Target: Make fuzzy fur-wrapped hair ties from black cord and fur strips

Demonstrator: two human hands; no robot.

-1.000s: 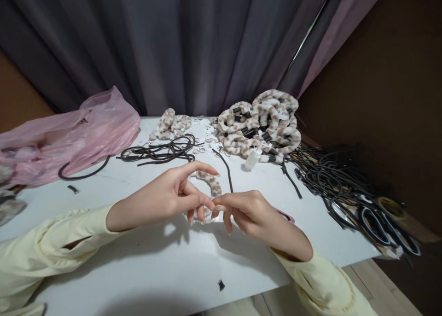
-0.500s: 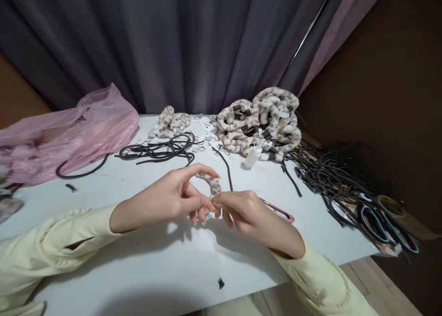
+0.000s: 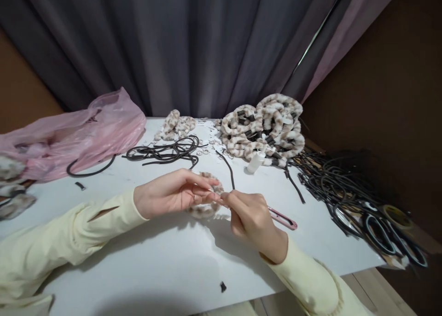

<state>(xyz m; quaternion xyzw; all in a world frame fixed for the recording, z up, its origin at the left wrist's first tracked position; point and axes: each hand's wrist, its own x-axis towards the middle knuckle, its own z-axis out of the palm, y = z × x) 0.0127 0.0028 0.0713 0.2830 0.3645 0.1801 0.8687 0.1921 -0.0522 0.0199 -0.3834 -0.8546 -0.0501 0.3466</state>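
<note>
In front of me, my left hand point(image 3: 176, 194) is turned partly palm up, its fingers pressed together. The pinched fingertips of my right hand point(image 3: 255, 217) meet them. Whatever lies between the fingertips is too small to make out. Just behind and below my left fingers is a fluffy white ring with brown spots point(image 3: 203, 211), partly covered by the hand. A dark cord piece point(image 3: 228, 166) runs away from the fingertips over the table. Beside my right hand lies a pink-handled cutter point(image 3: 283, 218), partly hidden by that hand.
Fluffy spotted rings point(image 3: 279, 118) are piled at the back right, with a small white bottle point(image 3: 256, 161) before them. Black cords point(image 3: 331, 173) and scissors point(image 3: 378, 233) lie at right. Looped cord point(image 3: 162, 152), small metal rings point(image 3: 205, 152) and a pink bag point(image 3: 113, 127) are further back.
My left hand has rolled palm upward and its fingers have drawn together. My right hand has turned so its knuckles show more. The view has shifted slightly.
</note>
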